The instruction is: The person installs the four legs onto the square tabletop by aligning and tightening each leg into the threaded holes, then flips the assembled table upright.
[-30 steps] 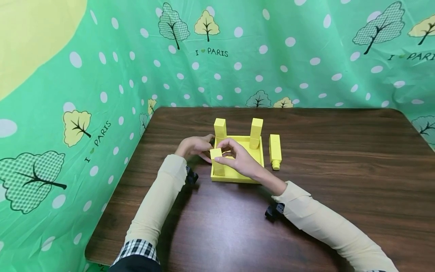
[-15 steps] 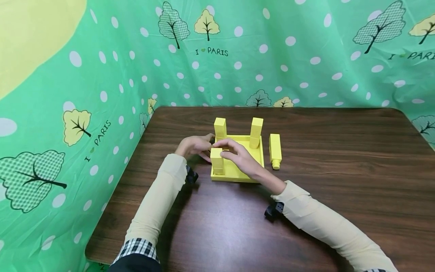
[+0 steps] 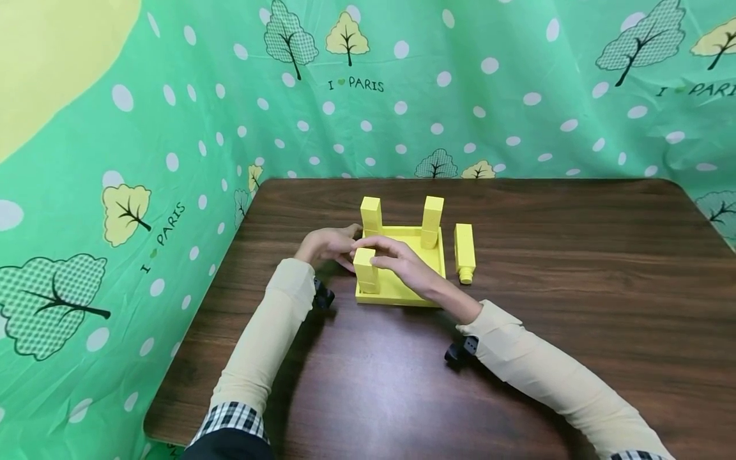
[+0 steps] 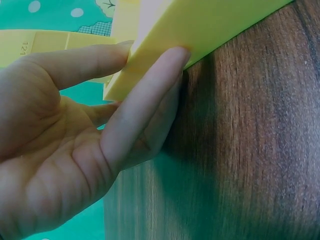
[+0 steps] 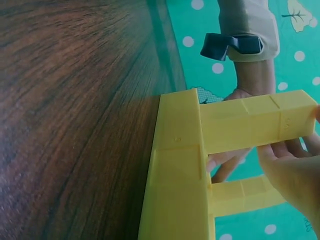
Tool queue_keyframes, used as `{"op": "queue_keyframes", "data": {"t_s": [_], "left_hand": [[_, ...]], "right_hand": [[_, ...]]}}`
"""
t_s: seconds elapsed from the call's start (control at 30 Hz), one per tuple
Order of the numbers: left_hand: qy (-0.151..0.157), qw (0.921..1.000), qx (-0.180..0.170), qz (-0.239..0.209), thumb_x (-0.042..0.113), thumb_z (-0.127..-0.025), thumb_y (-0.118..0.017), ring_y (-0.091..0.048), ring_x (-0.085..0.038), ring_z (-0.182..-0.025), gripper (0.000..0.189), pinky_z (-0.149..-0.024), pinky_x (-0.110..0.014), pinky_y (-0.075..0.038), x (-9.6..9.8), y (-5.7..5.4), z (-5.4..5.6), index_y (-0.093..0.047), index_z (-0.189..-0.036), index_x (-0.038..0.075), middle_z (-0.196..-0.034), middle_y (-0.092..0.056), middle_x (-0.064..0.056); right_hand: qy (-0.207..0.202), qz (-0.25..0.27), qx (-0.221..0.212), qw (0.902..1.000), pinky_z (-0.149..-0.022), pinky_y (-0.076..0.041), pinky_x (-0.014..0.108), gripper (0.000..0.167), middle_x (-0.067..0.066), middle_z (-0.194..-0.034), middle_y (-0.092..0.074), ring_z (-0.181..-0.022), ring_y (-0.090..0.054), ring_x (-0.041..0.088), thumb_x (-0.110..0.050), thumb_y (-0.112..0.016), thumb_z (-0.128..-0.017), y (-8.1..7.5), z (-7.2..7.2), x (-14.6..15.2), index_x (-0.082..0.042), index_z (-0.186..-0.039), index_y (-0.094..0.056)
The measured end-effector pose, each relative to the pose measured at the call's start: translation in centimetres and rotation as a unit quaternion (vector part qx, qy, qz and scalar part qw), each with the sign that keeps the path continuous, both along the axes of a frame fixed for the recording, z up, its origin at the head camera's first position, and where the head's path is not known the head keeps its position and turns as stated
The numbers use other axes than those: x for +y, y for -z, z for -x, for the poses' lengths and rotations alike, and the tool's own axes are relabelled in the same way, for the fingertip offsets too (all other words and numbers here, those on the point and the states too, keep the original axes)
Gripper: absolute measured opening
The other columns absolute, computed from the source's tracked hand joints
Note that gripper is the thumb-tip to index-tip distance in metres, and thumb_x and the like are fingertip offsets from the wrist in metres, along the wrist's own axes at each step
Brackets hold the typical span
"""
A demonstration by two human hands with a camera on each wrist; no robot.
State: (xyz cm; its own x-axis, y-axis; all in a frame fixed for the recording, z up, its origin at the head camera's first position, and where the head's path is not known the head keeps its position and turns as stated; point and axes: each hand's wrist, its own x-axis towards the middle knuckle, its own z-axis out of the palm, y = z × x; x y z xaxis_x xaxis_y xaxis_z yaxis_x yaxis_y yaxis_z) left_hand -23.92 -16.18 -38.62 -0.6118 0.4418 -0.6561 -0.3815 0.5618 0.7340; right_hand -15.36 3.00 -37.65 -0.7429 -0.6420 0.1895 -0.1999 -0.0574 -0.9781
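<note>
A: Which step is being shown, and what are the hands doing?

B: Square yellow plastic-looking posts are apparently being fitted to a shallow, square, yellow plastic-looking tray, which is sitting between the hands. The left hand is pinching the tray's left wall. The right hand is curving about the top of the upright near-left post, its thumb touching the right side and its fingers reaching behind (whether they are pinching or merely resting, one cannot tell).

A: Where are the other parts lying?

B: The far-left post is standing just beyond the left hand's fingertips; the far-right post is standing beyond the right hand. A loose post, its rounded knob facing the person, is lying to the right hand's right on the dark wood-grain table.

A: What is the next move calling for?

B: Probably the near-left post is needing a firm seating first. The loose post would then be wanting the corner beneath the right wrist, where no post is showing, with the left hand steadying.
</note>
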Motion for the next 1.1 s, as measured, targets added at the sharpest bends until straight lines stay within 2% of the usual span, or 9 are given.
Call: {"op": "queue_keyframes", "data": {"t_s": [0.2,0.5,0.63,0.77,0.87,1.0,1.1], "left_hand": [[-0.001,1.0000,0.002,-0.001,0.004,-0.091,-0.060,-0.059,-0.025,-0.103,0.080,-0.085,-0.037,-0.058,0.0,0.0,-0.1,-0.008,-0.151,0.016,-0.138,-0.035,-0.017],[-0.004,1.0000,-0.001,0.000,0.008,-0.093,-0.060,-0.059,-0.023,-0.101,0.081,-0.085,-0.038,-0.058,0.0,0.2,0.0,-0.005,-0.152,0.017,-0.134,-0.040,-0.017],[-0.004,1.0000,-0.001,0.000,0.009,-0.093,-0.060,-0.059,-0.023,-0.101,0.081,-0.085,-0.038,-0.058,0.0,0.1,0.1,-0.005,-0.152,0.017,-0.133,-0.041,-0.016],[-0.004,1.0000,0.003,0.005,0.012,-0.093,-0.062,-0.058,-0.024,-0.105,0.082,-0.084,-0.038,-0.058,0.0,0.0,0.1,-0.006,-0.152,0.017,-0.137,-0.037,-0.016],[-0.004,1.0000,-0.001,0.009,0.011,-0.093,-0.060,-0.058,-0.026,-0.109,0.083,-0.085,-0.038,-0.058,0.0,0.0,0.1,-0.003,-0.153,0.019,-0.143,-0.032,-0.016],[-0.006,0.9999,-0.003,0.009,0.001,-0.094,-0.051,-0.059,-0.028,-0.108,0.080,-0.085,-0.038,-0.058,0.1,0.1,0.1,-0.002,-0.153,0.019,-0.149,-0.024,-0.016],[-0.010,0.9999,-0.003,0.010,-0.004,-0.091,-0.047,-0.060,-0.028,-0.105,0.080,-0.083,-0.038,-0.059,0.1,0.1,0.0,-0.002,-0.154,0.019,-0.152,-0.018,-0.015]], "right_hand": [[-0.006,0.019,-0.005,0.9998,-0.098,-0.046,0.025,0.034,0.027,-0.130,-0.051,-0.118,-0.053,0.023,-0.005,-0.048,-0.096,0.0,0.0,0.1,0.003,-0.128,-0.053],[-0.024,0.004,-0.012,0.9996,-0.098,-0.045,0.030,0.038,0.023,-0.134,-0.049,-0.120,-0.050,0.024,-0.009,-0.050,-0.096,0.1,0.2,0.3,0.002,-0.132,-0.051],[-0.021,-0.006,-0.021,0.9995,-0.096,-0.048,0.029,0.040,0.021,-0.135,-0.049,-0.121,-0.051,0.023,-0.010,-0.055,-0.094,0.0,0.1,0.3,0.000,-0.133,-0.051],[0.010,-0.028,-0.001,0.9996,-0.094,-0.051,0.030,0.040,0.020,-0.133,-0.051,-0.120,-0.051,0.021,-0.010,-0.063,-0.092,0.0,-0.2,0.0,-0.002,-0.131,-0.053],[0.053,-0.052,0.034,0.9966,-0.094,-0.051,0.033,0.041,0.018,-0.128,-0.055,-0.114,-0.054,0.021,-0.013,-0.068,-0.090,0.1,-0.4,-0.3,-0.001,-0.127,-0.056],[0.122,-0.084,0.094,0.9845,-0.092,-0.053,0.034,0.037,0.009,-0.118,-0.061,-0.104,-0.058,0.022,-0.019,-0.073,-0.086,0.2,-0.9,-0.5,-0.005,-0.118,-0.061],[0.157,-0.100,0.139,0.9726,-0.089,-0.056,0.032,0.032,0.005,-0.111,-0.062,-0.100,-0.060,0.022,-0.020,-0.074,-0.084,0.3,-1.3,-0.7,-0.007,-0.111,-0.062]]}}
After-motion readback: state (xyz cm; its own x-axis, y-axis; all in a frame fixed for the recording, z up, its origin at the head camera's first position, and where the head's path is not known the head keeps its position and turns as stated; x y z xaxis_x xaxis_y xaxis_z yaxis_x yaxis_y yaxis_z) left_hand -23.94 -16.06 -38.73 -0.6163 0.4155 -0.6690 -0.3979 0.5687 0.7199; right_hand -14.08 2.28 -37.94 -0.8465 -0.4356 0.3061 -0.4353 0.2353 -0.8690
